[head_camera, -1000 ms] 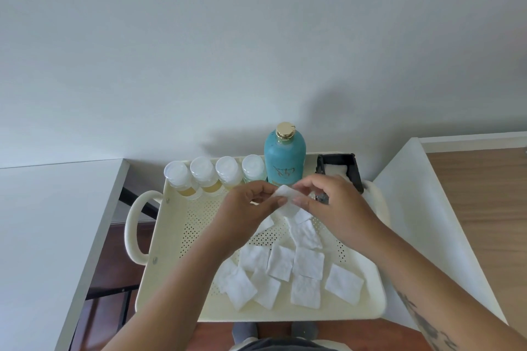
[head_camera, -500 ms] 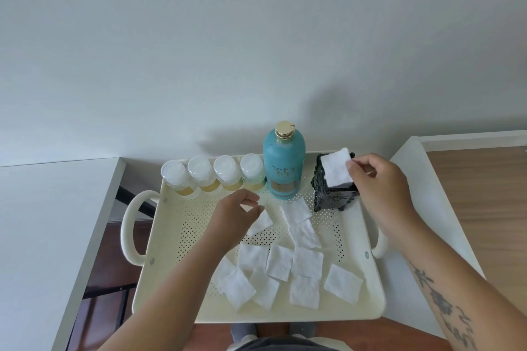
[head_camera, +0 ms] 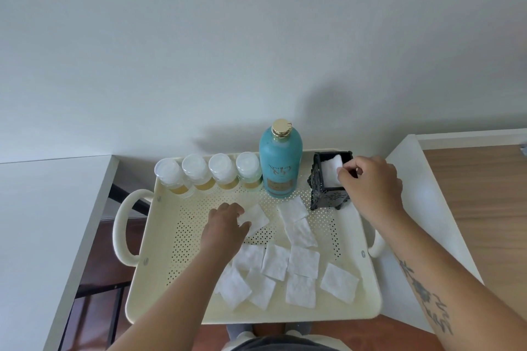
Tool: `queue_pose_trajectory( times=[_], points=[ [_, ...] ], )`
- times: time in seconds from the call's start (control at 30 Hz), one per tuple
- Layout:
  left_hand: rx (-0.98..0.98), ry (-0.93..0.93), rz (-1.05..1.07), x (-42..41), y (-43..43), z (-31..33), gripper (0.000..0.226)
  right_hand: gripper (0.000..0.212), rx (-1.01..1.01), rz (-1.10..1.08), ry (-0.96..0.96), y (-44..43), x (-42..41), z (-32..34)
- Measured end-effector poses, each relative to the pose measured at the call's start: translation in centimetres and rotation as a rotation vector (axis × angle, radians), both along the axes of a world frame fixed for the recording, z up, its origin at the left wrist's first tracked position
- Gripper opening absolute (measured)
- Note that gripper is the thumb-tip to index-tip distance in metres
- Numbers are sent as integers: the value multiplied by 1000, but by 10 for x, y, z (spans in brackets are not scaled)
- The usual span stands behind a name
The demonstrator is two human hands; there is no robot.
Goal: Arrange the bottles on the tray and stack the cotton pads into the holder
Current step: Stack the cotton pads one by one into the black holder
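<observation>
Plain pale grey-white wall (head_camera: pixel 256 37) fills the upper half, lit by soft, even light, with faint blurred shadows low on it. White table (head_camera: pixel 42 222) at left, with a black metal frame (head_camera: pixel 125 196) under its inner edge. Dark reddish-brown floor (head_camera: pixel 94 259) shows in the gap below. At right a white flat panel (head_camera: pixel 427 208); beyond it light wood-look boards (head_camera: pixel 484 194) — white skirting strip (head_camera: pixel 470 137) along the wall foot.

left hand (head_camera: pixel 225 225), right hand (head_camera: pixel 370 179): bare | right forearm (head_camera: pixel 447 279): dark flower-and-script tattoo (head_camera: pixel 422 291) | grey garment (head_camera: pixel 273 345) at waist
</observation>
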State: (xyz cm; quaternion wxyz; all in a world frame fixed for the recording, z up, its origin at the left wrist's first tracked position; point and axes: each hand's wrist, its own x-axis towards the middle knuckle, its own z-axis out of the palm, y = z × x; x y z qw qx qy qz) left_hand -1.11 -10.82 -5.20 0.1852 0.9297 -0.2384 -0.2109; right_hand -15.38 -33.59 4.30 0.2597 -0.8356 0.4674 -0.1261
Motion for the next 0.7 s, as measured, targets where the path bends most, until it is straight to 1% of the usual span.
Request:
queue_pose_trajectory(
  times=[0.13, 0.23, 0.33, 0.4, 0.47, 0.57, 0.7],
  points=[
    [14, 22, 3, 1, -1, -3, 25, 18, -219, 63, -81, 4, -7, 0],
    [-3, 59, 42, 2, -2, -4, 22, 17, -322, 260, -42, 8, -9, 0],
    [2, 78, 54, 3, -4, -5, 20, 19, -321, 341, 98, 8, -10, -5],
    [4, 67, 56, 3, -5, -3, 17, 27, -293, 367, 198, 7, -9, -8],
    [-12, 55, 60, 2, -4, -1, 14, 36, -265, 390, 259, 6, -9, -10],
    [-133, 129, 119, 0, -1, 5, 9, 48, -249, 399, 294, 6, -7, -11],
    [-305, 270, 218, -6, -1, 20, 12, 58, -235, 414, 319, 6, -5, -10]
  ],
)
